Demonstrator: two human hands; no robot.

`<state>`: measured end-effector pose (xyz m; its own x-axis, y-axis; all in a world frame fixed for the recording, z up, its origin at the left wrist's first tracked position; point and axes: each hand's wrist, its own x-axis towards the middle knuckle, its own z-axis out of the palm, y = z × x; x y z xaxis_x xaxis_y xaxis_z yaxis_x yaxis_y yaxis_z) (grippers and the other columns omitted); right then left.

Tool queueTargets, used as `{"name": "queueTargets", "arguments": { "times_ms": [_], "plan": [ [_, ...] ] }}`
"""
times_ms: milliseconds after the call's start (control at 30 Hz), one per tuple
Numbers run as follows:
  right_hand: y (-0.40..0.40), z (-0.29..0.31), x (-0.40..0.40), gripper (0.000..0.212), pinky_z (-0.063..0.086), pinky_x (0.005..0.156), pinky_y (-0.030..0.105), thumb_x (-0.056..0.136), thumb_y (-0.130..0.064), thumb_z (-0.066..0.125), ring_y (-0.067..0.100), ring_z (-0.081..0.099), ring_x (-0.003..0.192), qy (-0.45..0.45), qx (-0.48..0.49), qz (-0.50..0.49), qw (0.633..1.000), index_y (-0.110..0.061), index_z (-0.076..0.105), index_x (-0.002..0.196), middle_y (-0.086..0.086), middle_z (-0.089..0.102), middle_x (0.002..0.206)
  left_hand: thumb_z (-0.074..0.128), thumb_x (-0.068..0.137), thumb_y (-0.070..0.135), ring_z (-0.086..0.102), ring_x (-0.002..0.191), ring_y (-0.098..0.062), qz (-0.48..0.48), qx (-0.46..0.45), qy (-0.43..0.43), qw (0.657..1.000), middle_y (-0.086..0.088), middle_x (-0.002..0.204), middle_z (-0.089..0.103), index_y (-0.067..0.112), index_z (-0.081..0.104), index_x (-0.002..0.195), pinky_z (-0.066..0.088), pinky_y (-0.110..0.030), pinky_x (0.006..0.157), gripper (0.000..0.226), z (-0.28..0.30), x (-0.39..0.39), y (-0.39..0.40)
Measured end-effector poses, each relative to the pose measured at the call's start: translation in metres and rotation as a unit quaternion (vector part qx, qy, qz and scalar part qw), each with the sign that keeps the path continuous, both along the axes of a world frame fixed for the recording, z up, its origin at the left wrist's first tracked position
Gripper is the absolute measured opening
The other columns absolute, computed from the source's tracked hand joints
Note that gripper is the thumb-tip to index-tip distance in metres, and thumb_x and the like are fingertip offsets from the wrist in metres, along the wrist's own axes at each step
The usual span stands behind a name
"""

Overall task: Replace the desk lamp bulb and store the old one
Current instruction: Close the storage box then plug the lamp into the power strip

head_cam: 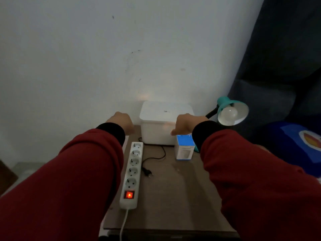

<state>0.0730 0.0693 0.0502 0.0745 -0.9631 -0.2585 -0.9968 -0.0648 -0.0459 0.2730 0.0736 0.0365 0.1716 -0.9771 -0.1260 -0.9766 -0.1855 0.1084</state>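
One five-socket power strip (pixel 132 174) is lying nearest on the table (pixel 173 197), its switch glowing red, with one loose black plug (pixel 147 172) beside it. Further on, one bulb box (pixel 185 146) is standing. Both the left hand (pixel 121 123) and right hand (pixel 185 125) are hovering with fingers curled, gripping nothing, flanking one lidded white bin (pixel 163 122). Farthest right, one teal lamp (pixel 231 112) is holding its bulb (pixel 229 114); a sleeve could be toppling the box.

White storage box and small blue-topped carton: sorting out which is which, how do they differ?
The white storage box is larger, plain white, lidded, against the wall. The small carton is smaller, blue on top, with a printed front, standing nearer the person. Both rest on the table.
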Motion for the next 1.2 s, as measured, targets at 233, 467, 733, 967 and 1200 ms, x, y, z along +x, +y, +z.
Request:
{"name": "queueTargets", "arguments": {
  "times_ms": [233, 467, 733, 967, 1200],
  "plan": [
    [0.011, -0.076, 0.041, 0.041, 0.046, 0.096, 0.035, 0.089, -0.035, 0.056, 0.031, 0.056, 0.115, -0.038, 0.028, 0.052, 0.998, -0.005, 0.063, 0.116, 0.013, 0.061, 0.125, 0.046, 0.091, 0.042, 0.056, 0.114, -0.029, 0.01, 0.056, 0.06, 0.997, -0.017, 0.129, 0.055, 0.002, 0.061, 0.115, 0.043, -0.034, 0.097, 0.049, -0.066, 0.04, 0.029],
    [0.034, -0.153, 0.066, 0.042, 0.041, 0.099, 0.028, 0.089, -0.027, 0.059, 0.026, 0.055, 0.12, -0.171, 0.02, 0.009, 0.985, -0.012, 0.058, 0.128, 0.011, 0.062, 0.128, 0.044, 0.096, 0.035, 0.049, 0.127, -0.026, 0.03, 0.059, 0.177, 0.982, -0.011, 0.132, 0.058, 0.006, 0.061, 0.123, 0.032, -0.029, 0.107, 0.043, -0.12, 0.046, 0.065],
    [0.034, -0.214, 0.079, 0.056, 0.044, 0.1, 0.032, 0.083, -0.023, 0.069, 0.022, 0.057, 0.118, -0.332, -0.014, -0.111, 0.937, -0.013, 0.049, 0.134, 0.01, 0.058, 0.133, 0.063, 0.088, 0.026, 0.056, 0.114, -0.016, 0.067, 0.042, 0.367, 0.927, -0.003, 0.113, 0.067, 0.012, 0.051, 0.134, 0.036, -0.026, 0.102, 0.049, -0.173, 0.05, 0.077],
    [0.024, -0.227, 0.087, 0.057, 0.046, 0.095, 0.029, 0.079, -0.019, 0.073, 0.019, 0.059, 0.113, -0.331, -0.037, -0.131, 0.934, -0.013, 0.051, 0.132, 0.009, 0.061, 0.127, 0.069, 0.083, 0.02, 0.061, 0.106, -0.016, 0.087, 0.051, 0.459, 0.883, -0.005, 0.116, 0.068, 0.017, 0.052, 0.133, 0.043, -0.026, 0.094, 0.052, -0.19, 0.057, 0.072],
    [0.026, -0.219, 0.08, 0.058, 0.042, 0.098, 0.029, 0.081, -0.015, 0.068, 0.023, 0.057, 0.118, -0.314, -0.048, -0.136, 0.938, -0.013, 0.049, 0.136, 0.01, 0.064, 0.123, 0.065, 0.086, 0.017, 0.058, 0.101, -0.012, 0.082, 0.037, 0.475, 0.875, -0.003, 0.118, 0.066, 0.021, 0.054, 0.13, 0.043, -0.029, 0.095, 0.045, -0.193, 0.054, 0.074]
  ]
}}
